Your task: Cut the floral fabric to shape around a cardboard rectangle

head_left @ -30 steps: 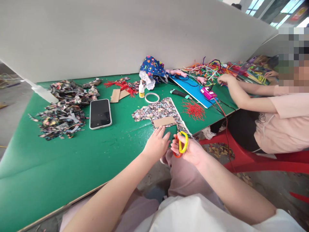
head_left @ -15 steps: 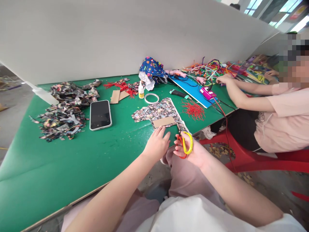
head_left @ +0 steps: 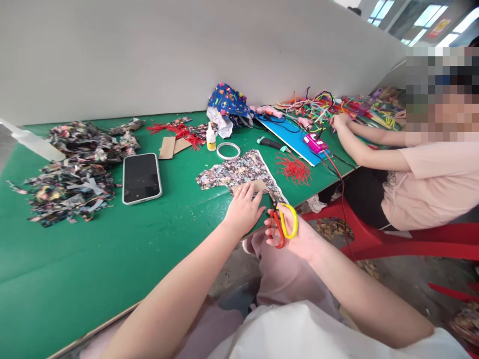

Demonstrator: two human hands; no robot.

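My left hand lies flat with its fingers spread over a small brown cardboard piece, partly covering it. Under the cardboard is a dark floral-patterned cloth with a white right edge. Scissors with one yellow and one red-orange handle loop are in my right hand, at the table's front edge. Their handles stand apart, and the blades point toward the cloth beside the cardboard's right end. How far the blades overlap the cloth is hard to tell.
A phone, floral scraps, a glue bottle, a tape roll, a utility knife and red strings lie on the green table. At right sits a co-worker on a red chair.
My left hand has moved up onto the cardboard, its fingers now covering more of it. The scissors' handles have spread wider in my right hand. The view has shifted slightly.
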